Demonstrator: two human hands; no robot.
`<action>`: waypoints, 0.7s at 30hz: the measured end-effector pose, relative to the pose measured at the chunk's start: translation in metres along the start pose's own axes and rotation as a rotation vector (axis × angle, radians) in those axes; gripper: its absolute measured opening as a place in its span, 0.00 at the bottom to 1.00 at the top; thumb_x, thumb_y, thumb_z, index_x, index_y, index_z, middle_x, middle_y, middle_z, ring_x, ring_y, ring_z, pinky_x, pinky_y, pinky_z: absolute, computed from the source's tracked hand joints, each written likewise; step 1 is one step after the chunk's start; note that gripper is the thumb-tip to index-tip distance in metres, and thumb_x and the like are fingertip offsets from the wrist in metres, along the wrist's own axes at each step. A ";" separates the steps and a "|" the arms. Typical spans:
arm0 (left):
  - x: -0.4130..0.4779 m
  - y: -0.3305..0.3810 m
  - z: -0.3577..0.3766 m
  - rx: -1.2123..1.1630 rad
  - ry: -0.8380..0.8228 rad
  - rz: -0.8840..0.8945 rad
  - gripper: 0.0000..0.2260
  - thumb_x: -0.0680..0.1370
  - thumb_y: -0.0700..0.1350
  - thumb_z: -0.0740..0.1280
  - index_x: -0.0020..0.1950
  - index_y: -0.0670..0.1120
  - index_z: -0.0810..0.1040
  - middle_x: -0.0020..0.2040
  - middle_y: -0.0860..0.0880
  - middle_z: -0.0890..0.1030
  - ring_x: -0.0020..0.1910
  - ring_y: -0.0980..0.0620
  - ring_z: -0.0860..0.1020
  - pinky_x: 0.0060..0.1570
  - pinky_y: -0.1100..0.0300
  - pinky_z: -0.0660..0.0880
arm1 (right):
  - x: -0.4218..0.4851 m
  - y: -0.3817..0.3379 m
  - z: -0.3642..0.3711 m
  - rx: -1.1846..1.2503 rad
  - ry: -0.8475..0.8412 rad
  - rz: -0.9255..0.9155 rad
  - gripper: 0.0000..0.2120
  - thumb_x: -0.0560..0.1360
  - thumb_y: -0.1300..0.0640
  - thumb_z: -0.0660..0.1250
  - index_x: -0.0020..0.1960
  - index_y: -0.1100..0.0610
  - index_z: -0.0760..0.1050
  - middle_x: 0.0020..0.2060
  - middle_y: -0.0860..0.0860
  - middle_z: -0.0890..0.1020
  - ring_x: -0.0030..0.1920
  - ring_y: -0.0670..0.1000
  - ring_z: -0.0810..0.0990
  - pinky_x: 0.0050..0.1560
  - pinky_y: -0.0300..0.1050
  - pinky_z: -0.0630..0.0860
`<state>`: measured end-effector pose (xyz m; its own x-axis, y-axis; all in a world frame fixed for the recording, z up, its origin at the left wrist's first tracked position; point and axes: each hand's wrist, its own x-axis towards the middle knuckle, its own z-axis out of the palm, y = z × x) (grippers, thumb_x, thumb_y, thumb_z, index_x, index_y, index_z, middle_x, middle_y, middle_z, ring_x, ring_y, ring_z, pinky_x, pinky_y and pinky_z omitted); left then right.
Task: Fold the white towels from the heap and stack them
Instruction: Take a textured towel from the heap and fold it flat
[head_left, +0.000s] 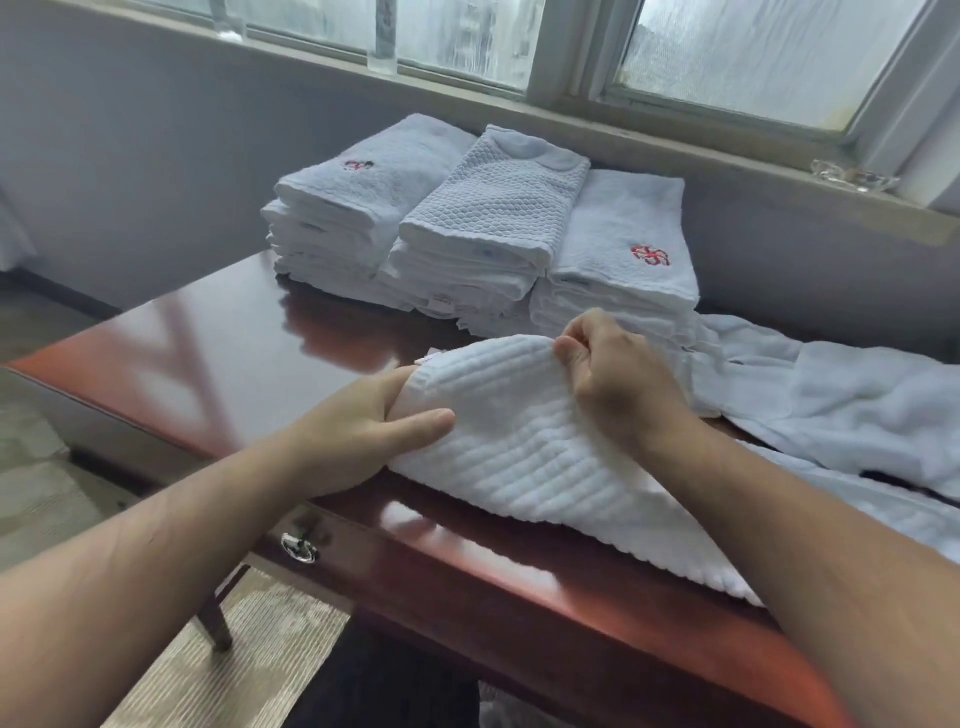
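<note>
Both hands (358, 431) (618, 374) grip ribbed towel (524, 457) before three stacks (483, 234).

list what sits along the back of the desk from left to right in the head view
Logo-topped stack → waffle-topped stack → second logo-topped stack → loose towel heap

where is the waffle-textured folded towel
In the head view, the waffle towel tops the middle stack at the far side of the table, between the left stack and right stack, each with red embroidery.
</note>
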<state>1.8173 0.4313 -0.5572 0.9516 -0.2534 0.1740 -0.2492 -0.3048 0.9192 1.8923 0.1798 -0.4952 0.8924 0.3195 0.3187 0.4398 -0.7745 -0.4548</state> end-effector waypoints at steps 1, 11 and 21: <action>0.002 0.003 0.003 0.043 0.095 -0.024 0.13 0.75 0.61 0.68 0.57 0.59 0.81 0.52 0.53 0.86 0.51 0.54 0.84 0.55 0.47 0.79 | 0.007 0.001 0.005 0.006 -0.016 0.007 0.06 0.84 0.48 0.60 0.49 0.47 0.71 0.39 0.41 0.75 0.45 0.50 0.74 0.41 0.47 0.64; 0.035 0.032 -0.010 0.579 0.209 -0.664 0.09 0.78 0.43 0.63 0.52 0.40 0.80 0.45 0.46 0.80 0.45 0.44 0.78 0.37 0.55 0.73 | 0.003 0.044 -0.011 -0.298 -0.435 0.325 0.14 0.79 0.42 0.65 0.44 0.51 0.79 0.41 0.47 0.82 0.41 0.46 0.79 0.34 0.42 0.70; 0.033 0.014 0.000 0.583 0.439 -0.512 0.09 0.79 0.51 0.61 0.42 0.48 0.71 0.41 0.50 0.78 0.39 0.53 0.74 0.33 0.56 0.64 | -0.011 0.058 -0.001 -0.372 -0.143 0.251 0.23 0.76 0.30 0.60 0.38 0.49 0.74 0.33 0.45 0.79 0.35 0.46 0.76 0.32 0.45 0.66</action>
<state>1.8450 0.4183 -0.5391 0.9246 0.3803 0.0207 0.2878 -0.7332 0.6161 1.9075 0.1307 -0.5243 0.9830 0.1489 0.1071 0.1654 -0.9722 -0.1658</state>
